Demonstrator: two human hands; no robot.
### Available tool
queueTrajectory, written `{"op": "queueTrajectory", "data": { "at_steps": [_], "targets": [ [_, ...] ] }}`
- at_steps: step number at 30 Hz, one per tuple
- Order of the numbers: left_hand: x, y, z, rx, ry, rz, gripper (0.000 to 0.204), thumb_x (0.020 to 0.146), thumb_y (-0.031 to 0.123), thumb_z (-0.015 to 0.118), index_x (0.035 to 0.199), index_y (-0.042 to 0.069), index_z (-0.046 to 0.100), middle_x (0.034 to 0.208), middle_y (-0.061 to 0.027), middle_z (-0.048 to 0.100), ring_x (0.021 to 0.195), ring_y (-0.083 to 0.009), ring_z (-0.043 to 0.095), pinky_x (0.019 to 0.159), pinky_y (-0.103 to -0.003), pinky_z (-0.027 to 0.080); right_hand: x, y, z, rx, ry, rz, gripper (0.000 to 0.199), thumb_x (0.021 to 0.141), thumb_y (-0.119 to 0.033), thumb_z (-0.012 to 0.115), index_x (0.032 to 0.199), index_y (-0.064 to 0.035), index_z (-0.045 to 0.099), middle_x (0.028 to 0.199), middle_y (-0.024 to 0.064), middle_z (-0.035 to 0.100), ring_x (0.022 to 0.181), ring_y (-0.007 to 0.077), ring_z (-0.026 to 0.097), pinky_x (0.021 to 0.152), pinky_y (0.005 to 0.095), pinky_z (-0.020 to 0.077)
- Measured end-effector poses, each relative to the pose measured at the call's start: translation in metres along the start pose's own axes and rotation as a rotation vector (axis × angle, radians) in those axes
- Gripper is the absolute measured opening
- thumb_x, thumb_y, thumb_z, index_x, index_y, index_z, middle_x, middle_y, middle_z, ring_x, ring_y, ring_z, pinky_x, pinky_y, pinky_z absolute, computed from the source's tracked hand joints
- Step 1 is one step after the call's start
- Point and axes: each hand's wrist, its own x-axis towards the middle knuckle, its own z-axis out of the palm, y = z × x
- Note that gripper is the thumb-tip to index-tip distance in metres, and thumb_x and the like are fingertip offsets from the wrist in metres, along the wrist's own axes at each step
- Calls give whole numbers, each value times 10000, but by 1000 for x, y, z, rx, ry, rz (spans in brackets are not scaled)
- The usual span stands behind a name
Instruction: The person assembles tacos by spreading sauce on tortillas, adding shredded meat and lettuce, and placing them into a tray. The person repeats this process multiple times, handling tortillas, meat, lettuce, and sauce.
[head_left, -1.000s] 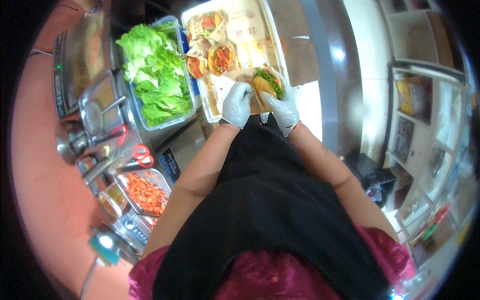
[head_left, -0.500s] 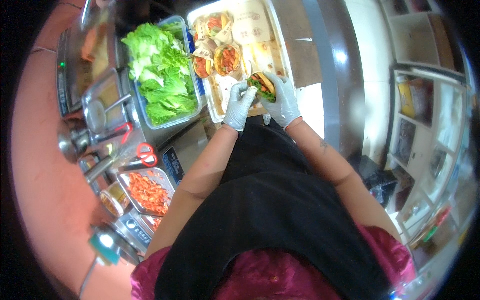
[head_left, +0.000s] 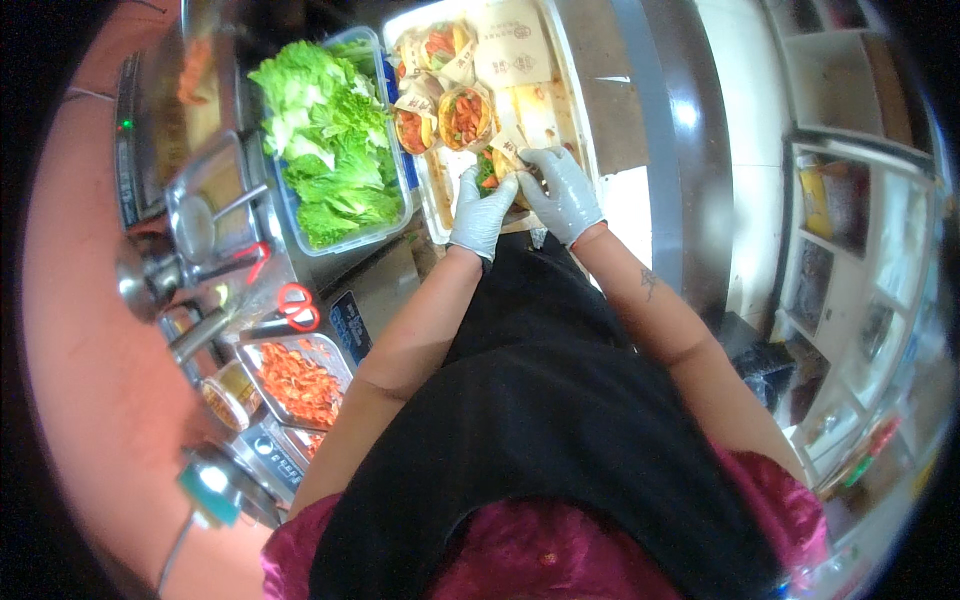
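Note:
Both my hands wear pale translucent gloves and meet over the near end of a white tray [head_left: 428, 208]. A filled flatbread sandwich [head_left: 488, 182] with green leaves and red-orange filling is between them, partly covered by my fingers. Around its far side shows a printed tan paper sleeve [head_left: 507, 143]. My left hand [head_left: 482, 215] is closed on the sandwich from the left. At the right side, my right hand [head_left: 563, 197] has curled fingers and thumb pinching the sleeve's edge. Just beyond lie several wrapped sandwiches, the closest being a round-topped one [head_left: 466, 117] with red-orange filling.
Flat printed paper sleeves [head_left: 512, 50] lie at the tray's far right. A clear tub of lettuce [head_left: 345, 190] stands left of the tray. Nearer on the left are red-handled scissors [head_left: 297, 306] and a metal pan of shredded orange food [head_left: 300, 382]. Shelves [head_left: 850, 200] line the right.
The sandwich, bare in my right hand before, now sits lower between both hands with a paper sleeve around it. My left hand has closed on it; my right fingers have shifted to the paper.

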Motion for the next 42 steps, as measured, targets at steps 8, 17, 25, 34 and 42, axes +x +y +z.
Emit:
{"op": "queueTrajectory", "data": {
  "at_steps": [8,17,25,34,42],
  "targets": [
    [25,4,-8,517,109,212,640,810,144,797,1309,-26,433,1196,-181,628,1058,-240,653,907,-346,530,5,-1,18,239,54,301,201,915,-174,649,1082,-65,673,988,164,686,885,296,676,801,372,534],
    [53,34,3,708,193,427,791,844,256,773,1471,27,349,1307,-221,571,1128,-280,617,974,-365,489,73,7,-2,524,49,557,370,941,-257,631,1192,14,650,1039,137,709,934,200,669,856,302,520],
    [13,16,-61,592,116,378,595,965,86,620,1490,111,342,1302,-120,535,1038,-189,622,830,-319,568,83,36,7,125,-20,452,529,895,-411,635,1194,24,660,1133,266,681,1087,378,649,949,388,496],
    [-163,-18,-166,162,440,245,419,1008,75,553,1417,108,469,1266,-41,576,997,-135,620,844,-293,519,82,-34,1,302,-10,34,194,933,-131,665,1102,-47,709,1107,146,672,1023,281,644,955,383,484],
    [-348,-120,-214,114,1146,382,357,999,146,600,1336,53,532,1182,-48,631,979,-148,645,844,-292,515,23,-88,89,227,-654,-153,640,925,-53,624,1520,-127,400,1420,174,420,1221,255,548,991,352,483]
  ]
}}
